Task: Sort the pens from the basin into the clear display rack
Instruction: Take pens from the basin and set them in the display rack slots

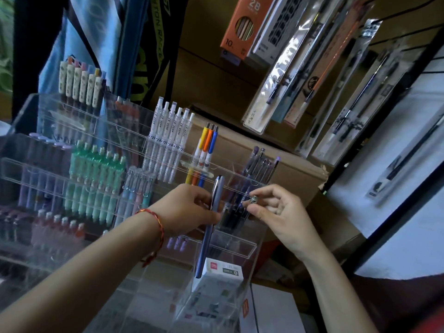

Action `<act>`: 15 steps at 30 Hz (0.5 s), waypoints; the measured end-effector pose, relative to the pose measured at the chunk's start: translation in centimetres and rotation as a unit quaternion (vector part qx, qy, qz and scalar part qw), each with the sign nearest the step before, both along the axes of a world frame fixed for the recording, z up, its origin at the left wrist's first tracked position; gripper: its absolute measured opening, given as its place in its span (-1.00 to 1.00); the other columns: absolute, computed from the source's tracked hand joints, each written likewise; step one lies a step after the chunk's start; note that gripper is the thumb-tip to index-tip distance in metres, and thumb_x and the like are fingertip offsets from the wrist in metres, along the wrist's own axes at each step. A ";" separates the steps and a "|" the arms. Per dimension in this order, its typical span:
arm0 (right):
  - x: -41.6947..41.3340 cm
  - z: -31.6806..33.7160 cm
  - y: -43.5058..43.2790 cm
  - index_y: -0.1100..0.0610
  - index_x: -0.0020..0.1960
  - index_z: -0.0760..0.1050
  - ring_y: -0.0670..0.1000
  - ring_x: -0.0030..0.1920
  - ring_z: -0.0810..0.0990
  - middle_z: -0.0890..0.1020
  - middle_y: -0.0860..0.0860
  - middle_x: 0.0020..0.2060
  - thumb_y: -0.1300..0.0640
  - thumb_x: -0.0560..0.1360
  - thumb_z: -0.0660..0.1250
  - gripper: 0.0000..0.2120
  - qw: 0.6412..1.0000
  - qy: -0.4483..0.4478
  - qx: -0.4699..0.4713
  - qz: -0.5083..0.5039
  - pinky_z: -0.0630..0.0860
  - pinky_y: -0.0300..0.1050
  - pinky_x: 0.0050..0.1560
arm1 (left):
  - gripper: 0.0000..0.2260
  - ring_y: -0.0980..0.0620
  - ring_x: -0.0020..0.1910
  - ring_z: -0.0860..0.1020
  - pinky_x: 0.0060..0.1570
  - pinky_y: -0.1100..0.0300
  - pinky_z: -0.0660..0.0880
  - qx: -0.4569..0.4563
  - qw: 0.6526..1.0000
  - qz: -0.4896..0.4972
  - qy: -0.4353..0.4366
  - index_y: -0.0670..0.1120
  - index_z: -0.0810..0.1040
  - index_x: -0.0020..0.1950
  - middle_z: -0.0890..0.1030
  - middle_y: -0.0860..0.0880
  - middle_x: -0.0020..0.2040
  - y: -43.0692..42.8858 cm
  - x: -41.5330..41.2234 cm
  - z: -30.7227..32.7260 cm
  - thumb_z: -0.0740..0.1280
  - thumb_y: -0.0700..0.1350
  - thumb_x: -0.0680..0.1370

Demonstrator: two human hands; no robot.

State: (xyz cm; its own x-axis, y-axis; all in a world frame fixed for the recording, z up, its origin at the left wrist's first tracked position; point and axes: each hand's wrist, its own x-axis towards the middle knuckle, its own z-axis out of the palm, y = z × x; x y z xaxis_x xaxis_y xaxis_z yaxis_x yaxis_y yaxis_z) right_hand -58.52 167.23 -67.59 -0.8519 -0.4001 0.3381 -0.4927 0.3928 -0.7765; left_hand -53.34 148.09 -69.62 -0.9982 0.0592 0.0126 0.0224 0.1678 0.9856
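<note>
Our left hand (189, 207) pinches a blue-grey pen (207, 243) about a third of the way down from its top, fingers curled round the barrel. The pen stands nearly upright, clip end up, its lower end hanging just in front of a white box (221, 272) at the foot of the clear display rack (242, 247). Our right hand (281, 217) pinches the silver-tipped top of a dark pen (252, 200) between thumb and forefinger. That pen sits in the right-hand compartment among other dark pens (230, 217).

We judge the step to be making room in that compartment and dropping the blue-grey pen in beside its likes. To do it well, we tip the dark pen aside with the right hand so that a gap opens. Then we lift the left hand until the pen's lower end clears the clear front wall, and let it slide down tip first, clip facing out like the rest. Too hard a push could topple the neighbours.

Further left, the rack holds yellow, orange and blue pens (207, 140), white pens (173, 131) and green pens (96, 169), each in its own slot. The basin is not in view.
</note>
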 end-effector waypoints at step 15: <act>2.2 1.0 -0.7 -0.16 0.17 0.41 -0.20 0.00 0.58 0.59 -0.17 -0.02 0.07 0.48 0.35 -0.69 0.993 0.071 0.094 -0.022 0.53 -0.27 0.05 | -0.93 0.03 -0.27 0.56 -0.19 0.18 0.56 -0.056 0.993 0.008 0.100 -0.12 0.63 -0.11 0.64 -0.18 -0.19 3.1 0.7 -2.3 0.38 -0.15 0.47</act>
